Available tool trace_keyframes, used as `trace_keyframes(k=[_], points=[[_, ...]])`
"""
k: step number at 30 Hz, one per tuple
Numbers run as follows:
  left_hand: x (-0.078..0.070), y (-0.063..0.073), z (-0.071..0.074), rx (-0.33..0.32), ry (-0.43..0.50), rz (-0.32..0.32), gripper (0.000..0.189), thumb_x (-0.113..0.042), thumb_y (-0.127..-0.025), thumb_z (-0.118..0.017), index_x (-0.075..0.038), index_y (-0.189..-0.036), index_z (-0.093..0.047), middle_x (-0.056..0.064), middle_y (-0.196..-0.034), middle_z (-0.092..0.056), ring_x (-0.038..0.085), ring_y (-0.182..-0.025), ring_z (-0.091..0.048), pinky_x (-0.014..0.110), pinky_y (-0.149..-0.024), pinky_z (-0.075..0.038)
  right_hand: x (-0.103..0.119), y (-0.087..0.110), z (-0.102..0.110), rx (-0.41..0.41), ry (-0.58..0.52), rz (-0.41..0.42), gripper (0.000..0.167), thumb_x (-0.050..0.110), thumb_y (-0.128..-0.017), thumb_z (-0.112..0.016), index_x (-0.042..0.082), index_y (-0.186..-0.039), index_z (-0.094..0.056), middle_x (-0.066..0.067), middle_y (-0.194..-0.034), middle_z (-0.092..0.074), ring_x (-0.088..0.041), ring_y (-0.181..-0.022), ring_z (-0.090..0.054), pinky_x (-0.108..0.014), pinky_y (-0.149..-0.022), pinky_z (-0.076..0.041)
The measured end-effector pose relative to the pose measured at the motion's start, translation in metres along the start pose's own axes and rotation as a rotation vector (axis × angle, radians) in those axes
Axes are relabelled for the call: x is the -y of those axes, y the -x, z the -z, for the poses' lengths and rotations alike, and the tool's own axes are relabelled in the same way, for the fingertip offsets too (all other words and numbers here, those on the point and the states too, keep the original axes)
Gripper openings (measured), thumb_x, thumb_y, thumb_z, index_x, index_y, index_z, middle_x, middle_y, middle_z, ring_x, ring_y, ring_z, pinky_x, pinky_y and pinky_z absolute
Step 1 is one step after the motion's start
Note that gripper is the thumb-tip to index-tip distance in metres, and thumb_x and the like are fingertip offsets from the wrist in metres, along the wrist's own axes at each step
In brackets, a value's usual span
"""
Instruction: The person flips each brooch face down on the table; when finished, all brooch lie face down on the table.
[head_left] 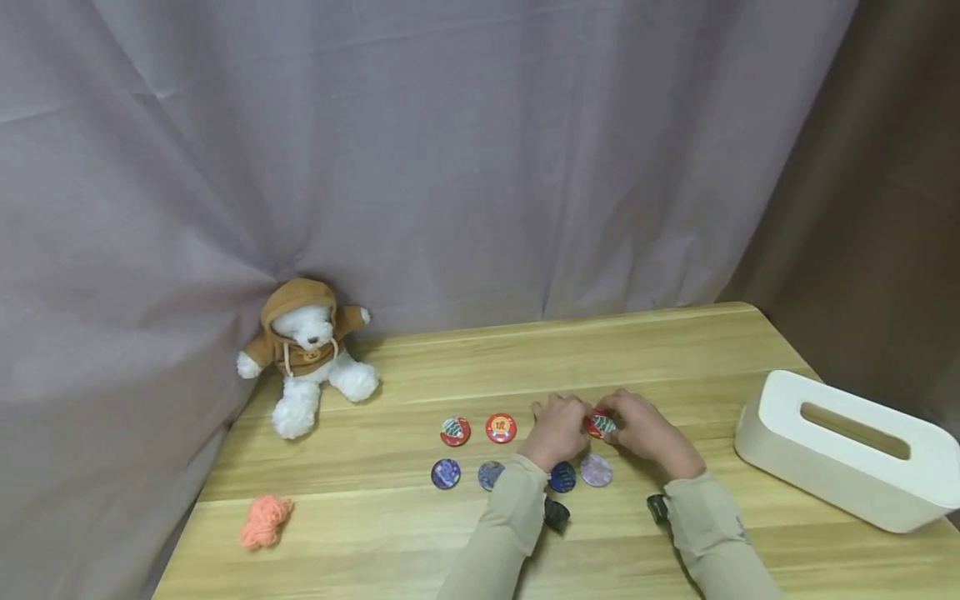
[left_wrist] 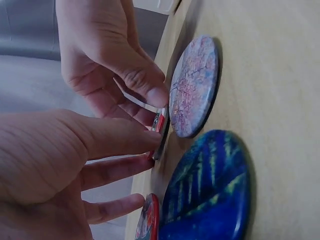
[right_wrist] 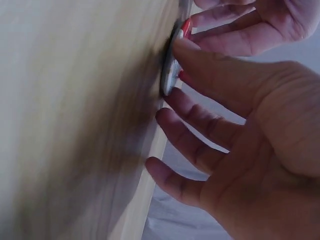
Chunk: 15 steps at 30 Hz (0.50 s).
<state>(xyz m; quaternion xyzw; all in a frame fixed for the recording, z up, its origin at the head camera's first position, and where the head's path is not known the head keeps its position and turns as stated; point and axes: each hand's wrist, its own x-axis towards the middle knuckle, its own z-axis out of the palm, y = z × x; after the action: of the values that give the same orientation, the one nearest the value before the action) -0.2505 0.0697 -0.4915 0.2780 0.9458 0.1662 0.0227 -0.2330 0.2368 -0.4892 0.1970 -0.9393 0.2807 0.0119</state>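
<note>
A round red badge with a green tree picture [head_left: 601, 423] is pinched at its edges by both hands, close over the table. My left hand [head_left: 558, 429] has its thumb and fingers on one side of it. From the other side my right hand [head_left: 648, 433] grips it between thumb and index finger, its other fingers spread in the right wrist view. Nearer me lie a pale purple badge [head_left: 596, 470] and a dark blue badge [left_wrist: 210, 192]. Another red-rimmed badge [left_wrist: 149, 220] sits under the left hand's fingers, hidden in the head view.
To the left lie a red badge with a gold character [head_left: 501, 427], a tree badge [head_left: 454, 432] and two blue badges, one swirled [head_left: 446, 473]. A white plush bear [head_left: 307, 358], pink yarn [head_left: 265, 522] and a white tissue box [head_left: 840, 458] stand around them on the wooden table [head_left: 360, 542].
</note>
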Motion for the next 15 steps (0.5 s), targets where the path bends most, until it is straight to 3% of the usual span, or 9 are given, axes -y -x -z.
trace_keyframes(k=[4,15], points=[[-0.0003,0.0022,0.0008,0.009,-0.034,0.008,0.025,-0.014,-0.077,-0.080,-0.023,-0.101,-0.078,-0.010,-0.107,-0.071,0.019,-0.092,-0.056,0.041,-0.074,-0.036,0.0007,-0.0004,-0.0029,0.004,0.021,0.005,0.040,-0.008,-0.064,-0.083,-0.006,-0.102,-0.070,-0.011,-0.092,-0.064,-0.030,-0.084,-0.061,-0.051,-0.080,-0.051],[0.0003,0.0013,-0.0006,0.005,0.017,0.015,0.031,-0.015,-0.079,-0.081,-0.024,-0.109,-0.080,-0.004,-0.105,-0.070,0.019,-0.091,-0.053,0.040,-0.077,-0.034,-0.0028,-0.0003,0.0008,-0.004,-0.006,0.000,0.029,-0.008,-0.069,-0.080,-0.002,-0.097,-0.074,-0.010,-0.092,-0.070,-0.033,-0.087,-0.066,-0.053,-0.083,-0.052]])
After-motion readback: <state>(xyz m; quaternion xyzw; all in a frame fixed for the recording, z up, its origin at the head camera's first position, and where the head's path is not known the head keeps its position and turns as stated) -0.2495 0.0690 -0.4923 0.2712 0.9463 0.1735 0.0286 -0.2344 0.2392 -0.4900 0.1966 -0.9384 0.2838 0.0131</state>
